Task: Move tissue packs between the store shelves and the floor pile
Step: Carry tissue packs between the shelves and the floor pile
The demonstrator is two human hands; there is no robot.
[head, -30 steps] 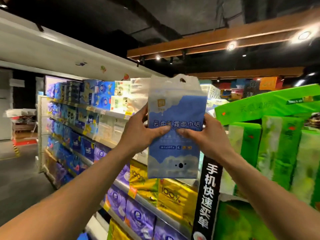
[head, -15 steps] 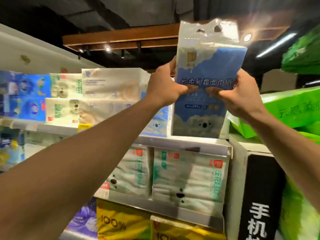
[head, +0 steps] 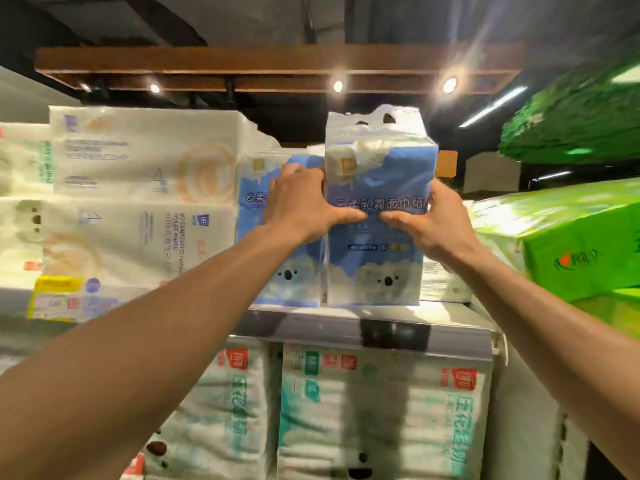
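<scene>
The blue tissue pack (head: 377, 244) stood upright, long axis vertical, straight ahead at the front lip of the top shelf (head: 311, 323), gripped on its left edge by the left hand (head: 304, 202) and on its right by the right hand (head: 433, 223), just beside a matching pack (head: 298, 271) on its left.

Wooden ceiling beam (head: 277, 69) spans the upper view. Lit spotlights (head: 337, 86) are fixed along its underside. Dark ceiling (head: 242, 19) lies above it. Strip light (head: 493, 106) glows below its right end, orange sign (head: 446, 163) lower still.
</scene>
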